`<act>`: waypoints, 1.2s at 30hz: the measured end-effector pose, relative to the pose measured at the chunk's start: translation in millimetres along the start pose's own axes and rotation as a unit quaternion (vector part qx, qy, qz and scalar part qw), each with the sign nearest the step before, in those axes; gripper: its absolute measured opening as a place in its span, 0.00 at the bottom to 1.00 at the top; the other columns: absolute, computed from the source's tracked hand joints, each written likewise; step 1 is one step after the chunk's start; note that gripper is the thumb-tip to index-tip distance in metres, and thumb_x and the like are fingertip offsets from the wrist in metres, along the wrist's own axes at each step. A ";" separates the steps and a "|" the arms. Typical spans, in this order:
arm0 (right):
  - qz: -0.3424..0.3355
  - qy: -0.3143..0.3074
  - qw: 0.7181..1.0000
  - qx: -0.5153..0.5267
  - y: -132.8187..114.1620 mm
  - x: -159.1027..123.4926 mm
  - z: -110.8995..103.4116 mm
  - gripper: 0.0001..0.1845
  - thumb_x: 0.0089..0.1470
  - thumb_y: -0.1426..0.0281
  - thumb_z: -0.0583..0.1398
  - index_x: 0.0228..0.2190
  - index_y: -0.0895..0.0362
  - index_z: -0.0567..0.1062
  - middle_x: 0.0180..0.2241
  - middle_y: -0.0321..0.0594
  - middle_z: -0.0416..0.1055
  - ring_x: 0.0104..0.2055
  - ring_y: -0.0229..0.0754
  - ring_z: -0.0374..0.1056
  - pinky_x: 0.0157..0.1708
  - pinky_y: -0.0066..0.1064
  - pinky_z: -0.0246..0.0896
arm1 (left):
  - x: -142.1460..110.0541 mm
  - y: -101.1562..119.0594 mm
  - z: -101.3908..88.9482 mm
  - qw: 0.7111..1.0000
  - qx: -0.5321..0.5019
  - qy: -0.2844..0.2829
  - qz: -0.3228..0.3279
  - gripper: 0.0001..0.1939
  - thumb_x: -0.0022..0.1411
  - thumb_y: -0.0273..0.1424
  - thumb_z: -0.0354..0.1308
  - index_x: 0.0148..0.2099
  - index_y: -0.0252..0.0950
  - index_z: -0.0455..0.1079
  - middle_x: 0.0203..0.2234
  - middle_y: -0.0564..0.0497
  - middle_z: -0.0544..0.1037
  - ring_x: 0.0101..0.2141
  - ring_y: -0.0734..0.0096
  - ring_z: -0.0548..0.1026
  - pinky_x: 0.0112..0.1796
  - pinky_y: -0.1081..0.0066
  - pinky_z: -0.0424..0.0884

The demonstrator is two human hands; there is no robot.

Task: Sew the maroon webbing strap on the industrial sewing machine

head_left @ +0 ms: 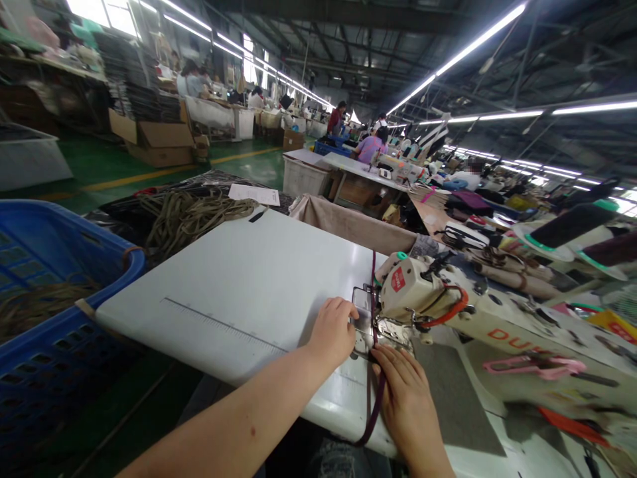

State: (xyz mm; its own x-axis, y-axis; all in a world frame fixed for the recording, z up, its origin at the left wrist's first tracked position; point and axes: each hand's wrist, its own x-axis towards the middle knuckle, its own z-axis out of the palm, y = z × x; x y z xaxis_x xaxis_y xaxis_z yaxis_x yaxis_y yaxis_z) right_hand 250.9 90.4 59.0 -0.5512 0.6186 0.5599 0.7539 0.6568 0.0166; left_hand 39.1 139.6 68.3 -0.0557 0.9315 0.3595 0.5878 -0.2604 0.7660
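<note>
A narrow dark purple strap [373, 398] runs from the table's near edge up under the head of a cream sewing machine [423, 292] and on past it. My left hand [332, 330] rests on the white table [239, 285] just left of the needle plate, fingers curled down onto the metal plate. My right hand [405, 392] lies flat beside the strap below the needle, fingertips pressing on it.
A blue plastic basket [54, 312] with tan straps stands at the left. A heap of olive straps [189, 212] and a paper sheet lie at the table's far end. Pink snips [535, 366] sit on the machine bed. Other people work at far tables.
</note>
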 end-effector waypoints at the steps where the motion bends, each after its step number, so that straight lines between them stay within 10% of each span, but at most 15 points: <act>1: 0.002 0.001 1.000 0.001 0.0 -0.1 0.2 0.16 0.74 0.66 0.55 0.55 0.53 0.77 0.54 0.45 0.81 0.57 0.50 0.77 0.63 0.51 0.66 | 0.0 -0.4 0.3 1.000 0.000 0.000 0.001 0.20 0.50 0.10 0.53 0.38 0.40 0.67 0.39 0.49 0.77 0.47 0.57 0.74 0.53 0.56 0.73; 36: -0.013 0.015 1.000 -0.012 0.0 1.0 0.9 0.16 0.75 0.65 0.53 0.54 0.55 0.77 0.53 0.44 0.81 0.54 0.50 0.77 0.59 0.48 0.68 | 2.9 2.2 -3.8 0.998 0.013 -0.053 -0.041 0.20 0.51 0.12 0.53 0.40 0.40 0.70 0.42 0.49 0.78 0.50 0.58 0.74 0.57 0.60 0.71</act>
State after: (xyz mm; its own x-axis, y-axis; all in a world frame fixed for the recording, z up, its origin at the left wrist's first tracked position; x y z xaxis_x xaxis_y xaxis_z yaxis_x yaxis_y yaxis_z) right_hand 250.0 91.4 58.7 -0.5597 0.5883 0.5836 0.7481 0.6616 0.0505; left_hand 37.1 140.8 73.2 -0.0195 0.9716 0.2359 0.6057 -0.1763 0.7759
